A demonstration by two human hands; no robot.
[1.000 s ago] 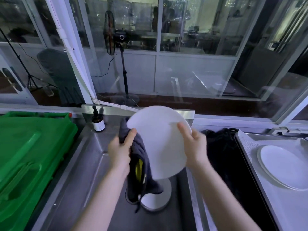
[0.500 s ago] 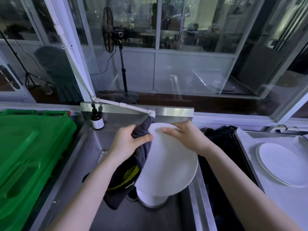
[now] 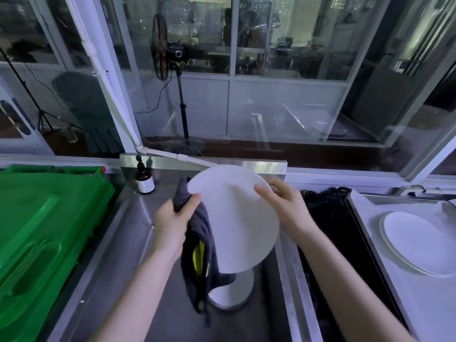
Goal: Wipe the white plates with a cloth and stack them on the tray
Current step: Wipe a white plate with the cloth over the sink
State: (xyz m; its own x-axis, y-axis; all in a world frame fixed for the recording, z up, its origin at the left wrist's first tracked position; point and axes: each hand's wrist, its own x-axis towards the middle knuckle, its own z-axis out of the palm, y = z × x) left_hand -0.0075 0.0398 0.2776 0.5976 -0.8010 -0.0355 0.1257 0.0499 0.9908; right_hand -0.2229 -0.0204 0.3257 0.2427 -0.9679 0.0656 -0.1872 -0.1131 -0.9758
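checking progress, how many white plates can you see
3: held plate above the sink, sink plate beneath it, tray plate on the tray; others may be stacked underneath.

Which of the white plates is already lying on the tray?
The plate at far right, flat on the tray. The held plate is tilted up over the sink, and a third plate lies beneath it.

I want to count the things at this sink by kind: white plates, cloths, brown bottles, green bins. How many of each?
White plates: 3 seen: held plate, sink plate, tray plate; stacks may hide more
Cloth: 1
Brown bottle: 1
Green bin: 1
Total: 6
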